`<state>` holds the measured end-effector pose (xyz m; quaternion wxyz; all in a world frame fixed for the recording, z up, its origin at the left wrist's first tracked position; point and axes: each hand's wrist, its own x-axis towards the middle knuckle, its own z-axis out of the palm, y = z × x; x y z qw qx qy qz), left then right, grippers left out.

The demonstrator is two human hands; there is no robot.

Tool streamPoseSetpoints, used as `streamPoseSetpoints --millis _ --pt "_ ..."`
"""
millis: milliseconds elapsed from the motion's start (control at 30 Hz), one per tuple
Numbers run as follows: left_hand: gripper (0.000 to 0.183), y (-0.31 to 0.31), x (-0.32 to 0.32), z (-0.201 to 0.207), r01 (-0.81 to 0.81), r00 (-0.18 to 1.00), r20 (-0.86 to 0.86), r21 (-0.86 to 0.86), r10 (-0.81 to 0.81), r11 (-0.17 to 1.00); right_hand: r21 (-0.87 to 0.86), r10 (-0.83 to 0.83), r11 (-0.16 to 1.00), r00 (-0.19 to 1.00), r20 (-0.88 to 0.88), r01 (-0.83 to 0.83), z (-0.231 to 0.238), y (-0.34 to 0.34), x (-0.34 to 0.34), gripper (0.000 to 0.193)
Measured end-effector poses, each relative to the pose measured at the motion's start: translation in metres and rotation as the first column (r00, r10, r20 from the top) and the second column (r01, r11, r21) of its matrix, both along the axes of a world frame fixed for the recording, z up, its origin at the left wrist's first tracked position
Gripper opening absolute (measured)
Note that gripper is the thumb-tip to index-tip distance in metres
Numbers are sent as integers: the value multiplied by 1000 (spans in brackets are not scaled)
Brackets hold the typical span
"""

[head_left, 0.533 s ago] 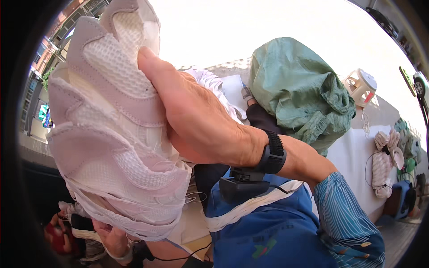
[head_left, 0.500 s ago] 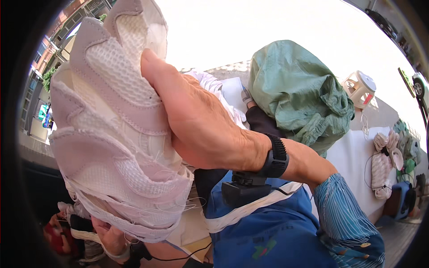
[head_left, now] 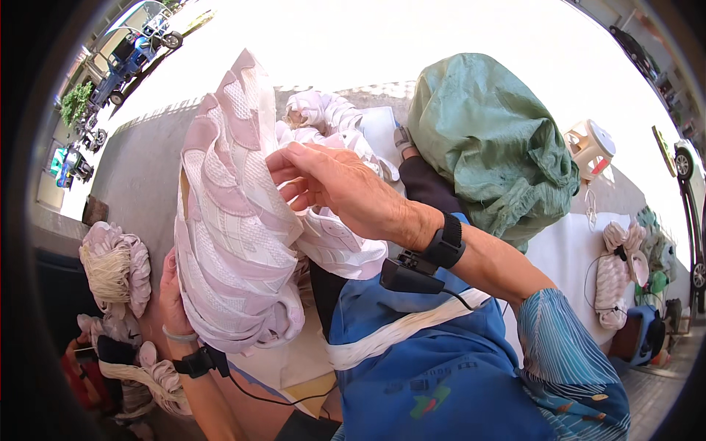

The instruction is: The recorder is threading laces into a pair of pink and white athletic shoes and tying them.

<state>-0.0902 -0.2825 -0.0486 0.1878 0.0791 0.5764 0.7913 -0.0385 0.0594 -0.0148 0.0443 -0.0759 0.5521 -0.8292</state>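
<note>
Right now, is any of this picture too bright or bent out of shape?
Head view: the sunlit ground glares almost featureless white; head view, upper left: the blue three-wheeler leans near the curved dark rim; head view, middle: the shoe uppers look fairly sharp.

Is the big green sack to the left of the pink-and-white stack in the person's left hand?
No, the green sack is to the right of the pink-and-white stack.
</note>
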Motion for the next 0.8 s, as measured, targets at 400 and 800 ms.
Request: streamPoseSetpoints --millis 400,800 --pt "41 -33 -33 -90 -5 931 365 -56 26 998 12 40 999 979 202 -44 -70 4 -51 74" --pt "42 -43 -35 -86 43 987 161 -338 13 940 61 428 734 530 732 -676 -144 34 61 70"
